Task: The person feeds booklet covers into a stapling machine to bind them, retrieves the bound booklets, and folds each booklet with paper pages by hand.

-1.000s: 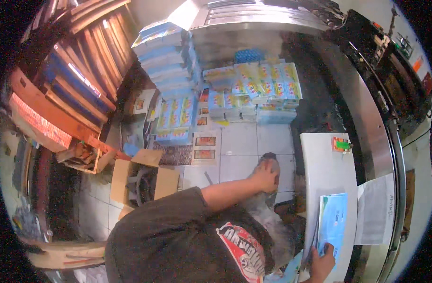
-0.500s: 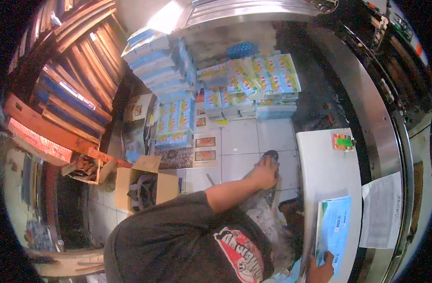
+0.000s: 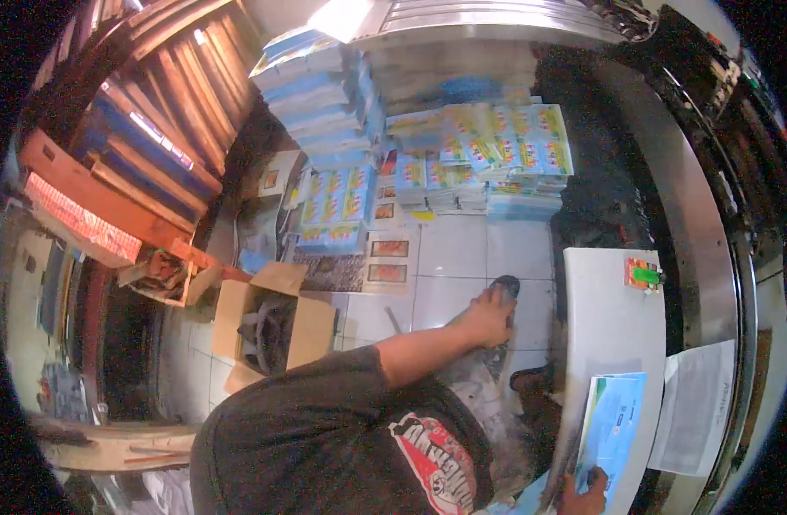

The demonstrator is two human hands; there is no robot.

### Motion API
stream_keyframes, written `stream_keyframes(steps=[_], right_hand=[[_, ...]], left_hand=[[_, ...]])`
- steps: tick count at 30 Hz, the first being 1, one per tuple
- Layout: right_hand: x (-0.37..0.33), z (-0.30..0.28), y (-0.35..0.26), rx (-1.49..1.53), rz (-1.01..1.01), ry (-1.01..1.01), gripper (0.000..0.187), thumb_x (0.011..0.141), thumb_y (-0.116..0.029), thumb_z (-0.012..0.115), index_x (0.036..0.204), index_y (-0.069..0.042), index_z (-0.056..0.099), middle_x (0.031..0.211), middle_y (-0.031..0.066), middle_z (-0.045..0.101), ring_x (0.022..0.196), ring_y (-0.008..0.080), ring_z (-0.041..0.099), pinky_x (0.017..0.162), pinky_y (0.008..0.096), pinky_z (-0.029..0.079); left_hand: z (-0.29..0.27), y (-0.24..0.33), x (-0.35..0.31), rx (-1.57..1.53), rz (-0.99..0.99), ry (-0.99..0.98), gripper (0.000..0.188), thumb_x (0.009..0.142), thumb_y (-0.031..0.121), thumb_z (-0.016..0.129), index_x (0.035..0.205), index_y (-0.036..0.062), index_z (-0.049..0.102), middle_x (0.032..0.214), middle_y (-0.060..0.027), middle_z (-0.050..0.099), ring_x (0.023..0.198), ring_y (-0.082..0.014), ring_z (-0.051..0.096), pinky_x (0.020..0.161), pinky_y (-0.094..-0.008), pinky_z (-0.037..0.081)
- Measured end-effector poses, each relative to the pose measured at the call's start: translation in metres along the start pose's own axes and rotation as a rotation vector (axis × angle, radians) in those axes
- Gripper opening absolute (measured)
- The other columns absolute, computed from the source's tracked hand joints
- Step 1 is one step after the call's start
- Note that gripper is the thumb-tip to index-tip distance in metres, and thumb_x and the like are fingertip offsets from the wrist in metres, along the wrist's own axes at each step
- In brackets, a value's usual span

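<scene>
My left hand [image 3: 490, 316] reaches across, its fingers wrapped round a dark thing with a rounded top [image 3: 506, 285]. Its kind is hard to make out; a black part shows below the hand. At the lower right my right hand [image 3: 584, 495] grips the near part of a blue printed booklet [image 3: 614, 416], thumb on top. That booklet rests on a narrow white tabletop [image 3: 612, 322], close to its left edge. More light blue printed paper partly shows beside my right hand at the bottom edge.
Stacks of blue and yellow printed booklets [image 3: 524, 142] stand on the tiled floor [image 3: 449, 249], with a taller pile [image 3: 320, 103] behind left. An open cardboard box [image 3: 312, 335] is left of my arm. A small green and orange thing [image 3: 644, 274] sits on the tabletop; a paper sheet [image 3: 692, 408] hangs beside it.
The view has shifted a little, so the stacks and tabletop appear farther right. Both hands keep their holds; the booklet sits slightly lower in the picture.
</scene>
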State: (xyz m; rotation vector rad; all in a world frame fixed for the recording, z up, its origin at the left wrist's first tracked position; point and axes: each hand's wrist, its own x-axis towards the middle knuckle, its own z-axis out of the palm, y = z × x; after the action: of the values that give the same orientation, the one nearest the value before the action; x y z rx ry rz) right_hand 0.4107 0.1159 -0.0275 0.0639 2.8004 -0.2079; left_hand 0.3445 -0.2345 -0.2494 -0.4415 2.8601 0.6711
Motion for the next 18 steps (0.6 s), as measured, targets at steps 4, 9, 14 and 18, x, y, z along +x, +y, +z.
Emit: stream_keyframes(steps=[4, 9, 14, 18], right_hand=[[-0.001, -0.006, 0.0, 0.018, -0.067, 0.025, 0.053, 0.076, -0.041, 0.071, 0.116, -0.008, 0.058, 0.104, 0.0191, 0.066, 0.096, 0.0398, 0.063, 0.081, 0.0461, 0.049], [0.002, -0.012, -0.002, 0.095, -0.037, -0.017, 0.054, 0.075, -0.04, 0.073, 0.116, -0.008, 0.059, 0.109, 0.0176, 0.066, 0.1, 0.0389, 0.062, 0.084, 0.0449, 0.048], [0.002, 0.002, 0.009, 0.075, 0.004, -0.008, 0.059, 0.076, -0.045, 0.071, 0.122, -0.011, 0.055, 0.109, 0.0214, 0.065, 0.099, 0.0419, 0.061, 0.082, 0.048, 0.047], [0.004, 0.011, 0.016, 0.146, -0.009, 0.049, 0.056, 0.073, -0.033, 0.074, 0.118, -0.006, 0.055, 0.106, 0.0241, 0.064, 0.098, 0.0437, 0.061, 0.083, 0.0471, 0.047]], left_hand=[[-0.01, -0.012, -0.008, -0.013, -0.05, -0.012, 0.064, 0.082, 0.041, 0.056, 0.137, 0.0109, 0.042, 0.144, -0.032, 0.027, 0.13, -0.0482, 0.033, 0.1, -0.0585, 0.036], [-0.006, -0.022, -0.005, -0.001, -0.049, -0.047, 0.063, 0.082, 0.042, 0.056, 0.135, 0.0105, 0.044, 0.145, -0.031, 0.027, 0.128, -0.0485, 0.036, 0.099, -0.0584, 0.038], [-0.01, -0.02, 0.001, -0.057, -0.114, -0.029, 0.066, 0.08, 0.044, 0.056, 0.136, 0.0104, 0.042, 0.145, -0.03, 0.027, 0.127, -0.0482, 0.037, 0.097, -0.0585, 0.039], [-0.01, -0.015, 0.009, 0.007, -0.109, -0.055, 0.071, 0.079, 0.045, 0.056, 0.14, 0.0124, 0.038, 0.145, -0.03, 0.027, 0.129, -0.0477, 0.034, 0.098, -0.059, 0.038]])
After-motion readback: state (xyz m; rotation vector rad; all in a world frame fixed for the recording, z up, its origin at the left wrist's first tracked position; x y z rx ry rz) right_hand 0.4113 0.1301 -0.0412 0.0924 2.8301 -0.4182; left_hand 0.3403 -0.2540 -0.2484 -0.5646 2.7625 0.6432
